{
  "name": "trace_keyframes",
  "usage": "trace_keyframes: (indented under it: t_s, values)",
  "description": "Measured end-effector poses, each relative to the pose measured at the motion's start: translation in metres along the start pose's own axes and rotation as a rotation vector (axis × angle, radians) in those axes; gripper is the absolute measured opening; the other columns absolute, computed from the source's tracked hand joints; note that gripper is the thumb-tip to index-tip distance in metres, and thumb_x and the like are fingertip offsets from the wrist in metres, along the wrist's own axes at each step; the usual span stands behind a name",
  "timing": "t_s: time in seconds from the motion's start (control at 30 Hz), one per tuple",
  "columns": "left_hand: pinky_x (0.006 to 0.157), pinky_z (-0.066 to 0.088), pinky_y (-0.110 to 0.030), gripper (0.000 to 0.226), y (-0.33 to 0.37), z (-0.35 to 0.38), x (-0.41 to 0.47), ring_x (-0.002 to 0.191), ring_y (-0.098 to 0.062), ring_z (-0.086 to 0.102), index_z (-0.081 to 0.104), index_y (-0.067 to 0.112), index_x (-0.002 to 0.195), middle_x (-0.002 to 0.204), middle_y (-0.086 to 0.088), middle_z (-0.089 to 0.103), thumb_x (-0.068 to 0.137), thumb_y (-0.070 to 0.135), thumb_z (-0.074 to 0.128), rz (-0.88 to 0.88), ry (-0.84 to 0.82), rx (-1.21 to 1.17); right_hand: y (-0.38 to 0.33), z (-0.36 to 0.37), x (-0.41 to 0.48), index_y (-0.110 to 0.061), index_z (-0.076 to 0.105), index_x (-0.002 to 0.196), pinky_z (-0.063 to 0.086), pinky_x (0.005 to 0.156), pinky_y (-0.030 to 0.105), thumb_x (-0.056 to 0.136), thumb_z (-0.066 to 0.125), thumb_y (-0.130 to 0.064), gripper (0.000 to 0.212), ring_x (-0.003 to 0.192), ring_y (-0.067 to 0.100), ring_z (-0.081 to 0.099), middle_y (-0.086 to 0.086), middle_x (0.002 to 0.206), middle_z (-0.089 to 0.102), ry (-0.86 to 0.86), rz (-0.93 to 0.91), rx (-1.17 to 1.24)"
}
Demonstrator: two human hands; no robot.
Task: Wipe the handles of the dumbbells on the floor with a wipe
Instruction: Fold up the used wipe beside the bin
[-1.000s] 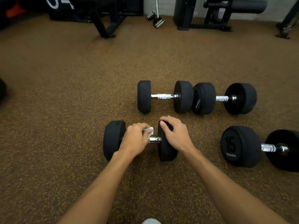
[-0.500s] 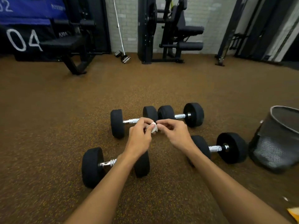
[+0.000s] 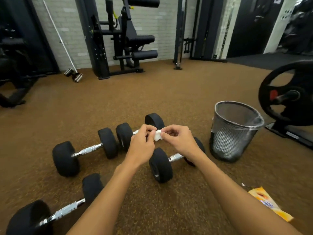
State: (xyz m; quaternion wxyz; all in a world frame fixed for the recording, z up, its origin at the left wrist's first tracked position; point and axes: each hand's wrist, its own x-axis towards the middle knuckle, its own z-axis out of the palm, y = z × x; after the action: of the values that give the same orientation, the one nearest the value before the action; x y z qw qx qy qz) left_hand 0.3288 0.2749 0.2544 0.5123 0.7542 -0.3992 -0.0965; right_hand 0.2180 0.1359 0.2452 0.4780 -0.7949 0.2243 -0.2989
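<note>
Nearest me on the left, a dumbbell (image 3: 55, 212) lies on the brown floor (image 3: 169, 200), with an orange packet (image 3: 269, 206) at the near right. Farther out, my left hand (image 3: 141, 146) and right hand (image 3: 182, 141) meet in the air, fingertips of each pinching the small white wipe (image 3: 158, 135) above the other dumbbells (image 3: 89, 149). A mesh bin (image 3: 235, 133) stands to their right.
</note>
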Motion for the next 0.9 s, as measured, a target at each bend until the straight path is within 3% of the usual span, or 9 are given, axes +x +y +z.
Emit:
trace_keyframes:
  t_s: [0.1, 0.23, 0.43, 0.5, 0.6, 0.7, 0.8, 0.9]
  values:
    - [0.077, 0.047, -0.018, 0.013, 0.011, 0.039, 0.024, 0.094, 0.003, 0.063, 0.062, 0.031, 0.12, 0.105, 0.016, 0.067, 0.11, 0.031, 0.054, 0.009, -0.048, -0.006, 0.026, -0.042, 0.013, -0.023, 0.081, 0.1, 0.06, 0.084, 0.029, 0.093, 0.079, -0.02, 0.008, 0.087, 0.008, 0.074, -0.007, 0.091, 0.079, 0.083, 0.028, -0.01]
    - [0.092, 0.057, -0.031, 0.015, 0.024, 0.105, 0.066, 0.107, -0.004, 0.067, 0.062, 0.033, 0.122, 0.112, 0.011, 0.07, 0.107, 0.037, 0.059, 0.014, -0.124, -0.039, 0.066, -0.11, 0.035, -0.024, 0.082, 0.097, 0.06, 0.081, 0.028, 0.091, 0.081, -0.022, 0.007, 0.084, 0.007, 0.074, -0.009, 0.087, 0.08, 0.222, 0.062, -0.048]
    - [0.073, 0.046, -0.008, 0.015, 0.059, 0.186, 0.119, 0.097, -0.001, 0.063, 0.063, 0.028, 0.121, 0.106, 0.012, 0.067, 0.106, 0.03, 0.063, 0.083, -0.232, 0.013, 0.098, -0.204, 0.065, -0.023, 0.081, 0.094, 0.057, 0.072, 0.019, 0.091, 0.08, -0.02, 0.005, 0.078, 0.006, 0.072, -0.008, 0.082, 0.078, 0.417, 0.042, -0.16]
    - [0.074, 0.046, -0.005, 0.014, 0.071, 0.217, 0.137, 0.094, -0.001, 0.064, 0.064, 0.024, 0.119, 0.104, 0.008, 0.069, 0.104, 0.025, 0.065, 0.132, -0.248, 0.011, 0.109, -0.235, 0.074, -0.022, 0.081, 0.094, 0.055, 0.07, 0.017, 0.09, 0.079, -0.02, 0.005, 0.076, 0.004, 0.07, -0.007, 0.082, 0.078, 0.46, 0.038, -0.232]
    - [0.093, 0.051, -0.018, 0.02, 0.078, 0.267, 0.161, 0.103, -0.006, 0.063, 0.064, 0.024, 0.122, 0.112, 0.007, 0.067, 0.102, 0.026, 0.066, 0.209, -0.294, 0.079, 0.132, -0.273, 0.086, -0.02, 0.08, 0.094, 0.055, 0.072, 0.019, 0.09, 0.079, -0.02, 0.004, 0.076, 0.002, 0.068, -0.01, 0.083, 0.076, 0.516, 0.043, -0.347]
    - [0.118, 0.039, -0.039, 0.043, 0.081, 0.302, 0.171, 0.138, -0.015, 0.046, 0.055, 0.025, 0.145, 0.143, 0.005, 0.056, 0.104, 0.037, 0.061, 0.286, -0.336, 0.268, 0.151, -0.298, 0.095, -0.022, 0.079, 0.096, 0.057, 0.077, 0.03, 0.091, 0.077, -0.022, 0.005, 0.076, 0.002, 0.066, -0.013, 0.083, 0.073, 0.559, 0.046, -0.445]
    - [0.122, 0.029, -0.045, 0.058, 0.079, 0.325, 0.171, 0.152, -0.02, 0.03, 0.043, 0.025, 0.159, 0.163, 0.003, 0.041, 0.106, 0.045, 0.054, 0.333, -0.336, 0.488, 0.172, -0.309, 0.103, -0.023, 0.077, 0.097, 0.06, 0.08, 0.038, 0.092, 0.075, -0.024, 0.006, 0.082, 0.005, 0.066, -0.014, 0.087, 0.071, 0.601, 0.059, -0.541]
    - [0.122, 0.029, -0.046, 0.057, 0.072, 0.334, 0.168, 0.154, -0.021, 0.03, 0.045, 0.025, 0.158, 0.165, 0.0, 0.041, 0.106, 0.048, 0.05, 0.342, -0.336, 0.595, 0.187, -0.309, 0.109, -0.024, 0.077, 0.102, 0.056, 0.09, 0.045, 0.094, 0.072, -0.027, 0.01, 0.097, 0.014, 0.064, -0.01, 0.097, 0.072, 0.543, 0.067, -0.724]
